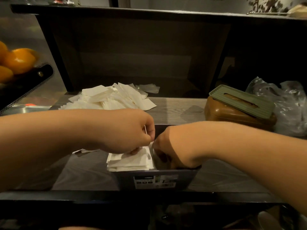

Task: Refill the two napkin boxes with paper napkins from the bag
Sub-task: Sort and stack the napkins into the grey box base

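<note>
The open dark box (pixel 157 178) stood at the near edge of the shelf (pixel 179 110), with a stack of napkins (pixel 131 161) lying in its left part. The left hand (pixel 126 131) pinched the far edge of the top napkins between thumb and curled fingers. The right hand (pixel 163 151) was pushed down inside the box, fingers curled; whether it held anything, I cannot tell.

Far left lay the loose pile of napkins (pixel 113 98). At the right stood the brown box (pixel 239 112) with its green lid closed, and beside it the crumpled plastic bag (pixel 285 105).

The risk, I think, was that the pinched napkins could fold or catch on the box wall if pressed unevenly. The box was also close to the edge, so a hard push might slide it off.
</note>
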A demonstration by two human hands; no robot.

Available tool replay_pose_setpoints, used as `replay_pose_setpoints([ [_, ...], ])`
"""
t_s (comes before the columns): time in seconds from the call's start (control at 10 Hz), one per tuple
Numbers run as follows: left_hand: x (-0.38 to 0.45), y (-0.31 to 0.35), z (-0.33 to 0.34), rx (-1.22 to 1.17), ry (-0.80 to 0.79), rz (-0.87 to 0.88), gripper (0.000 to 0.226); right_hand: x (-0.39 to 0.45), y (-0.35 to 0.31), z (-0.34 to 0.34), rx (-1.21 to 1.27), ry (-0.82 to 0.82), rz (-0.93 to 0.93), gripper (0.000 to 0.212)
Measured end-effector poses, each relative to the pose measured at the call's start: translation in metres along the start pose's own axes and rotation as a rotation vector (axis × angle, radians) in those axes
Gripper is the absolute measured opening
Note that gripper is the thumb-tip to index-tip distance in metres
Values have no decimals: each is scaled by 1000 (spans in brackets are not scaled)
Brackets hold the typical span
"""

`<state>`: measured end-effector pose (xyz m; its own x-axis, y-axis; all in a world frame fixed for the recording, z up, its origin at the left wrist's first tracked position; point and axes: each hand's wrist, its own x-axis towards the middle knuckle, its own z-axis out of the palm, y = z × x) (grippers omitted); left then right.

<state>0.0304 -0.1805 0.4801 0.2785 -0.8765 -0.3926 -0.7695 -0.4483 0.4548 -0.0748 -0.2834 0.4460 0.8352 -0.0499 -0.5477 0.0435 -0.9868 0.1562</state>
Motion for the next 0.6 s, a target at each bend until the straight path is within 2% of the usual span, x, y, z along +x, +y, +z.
replay_pose_setpoints([
  [0.1, 0, 1, 3, 30, -37, 7, 10, 13, 9, 9, 22, 19, -35, 27],
  [0.2, -2, 4, 1, 14, -43, 27, 6, 5, 12, 1, 53, -43, -6, 30],
  [0.3, -4, 6, -14, -34, 16, 61, 7, -15, 22, -21, 239, -3, 21, 27],
  [0.5, 19, -12, -40, -156, 354, 60, 12, -17, 60, -53, 464, 268, 88, 8],
  [0.6, 45, -32, -43, -184, 485, 14, 8, 2, 78, -53, 487, 361, 157, 7],
])
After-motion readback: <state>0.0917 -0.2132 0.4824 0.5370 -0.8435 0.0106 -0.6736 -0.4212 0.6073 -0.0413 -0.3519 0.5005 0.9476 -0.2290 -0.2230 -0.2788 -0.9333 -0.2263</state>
